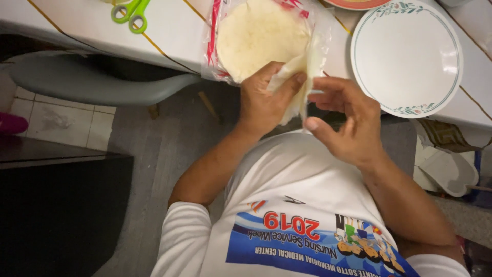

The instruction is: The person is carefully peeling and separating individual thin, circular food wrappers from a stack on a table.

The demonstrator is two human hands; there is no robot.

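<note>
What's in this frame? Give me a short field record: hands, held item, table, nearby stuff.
left hand: pinches a folded pale tortilla at the open end of the bag
right hand: holds the clear plastic edge beside the tortilla
bag: clear plastic bag of round tortillas, lying on the table edge
table: white with thin orange lines
plate: white, green floral rim, nothing on it
scissors: green handles, top left
chair: grey seat under the table

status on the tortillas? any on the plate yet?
Done: the bag of tortillas lies open on the table. In hand: left hand pinches one tortilla at the bag's mouth, right hand beside it. Left: the white plate holds nothing.
</note>
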